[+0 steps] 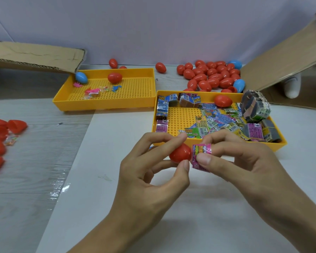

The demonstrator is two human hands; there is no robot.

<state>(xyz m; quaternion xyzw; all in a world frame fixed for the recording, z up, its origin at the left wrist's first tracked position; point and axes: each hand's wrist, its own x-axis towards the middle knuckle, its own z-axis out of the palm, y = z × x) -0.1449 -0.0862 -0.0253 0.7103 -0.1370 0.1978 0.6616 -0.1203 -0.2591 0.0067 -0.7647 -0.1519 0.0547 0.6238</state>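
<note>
Left hand (153, 170): fingers and thumb curled round a red egg (180, 155), held above the tabletop (199, 216), near centre.
Right hand (244, 161): thumb and fingers pinch a pink leaflet (202, 155) that touches the egg's right side.
Right tray (154, 114): just beyond the hands; holds loose and bundled leaflets (219, 119) and a spare egg (223, 100).
Left tray (106, 105): far left; holds two eggs (81, 77) and small toys (93, 92).
Egg pile (212, 75): far right, behind the right tray.

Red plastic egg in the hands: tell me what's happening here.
A person's left hand pinches a red plastic egg. The right hand pinches a small folded pink printed leaflet right against it, above the white table. Behind them, a yellow perforated plastic tray holds more leaflets.
</note>
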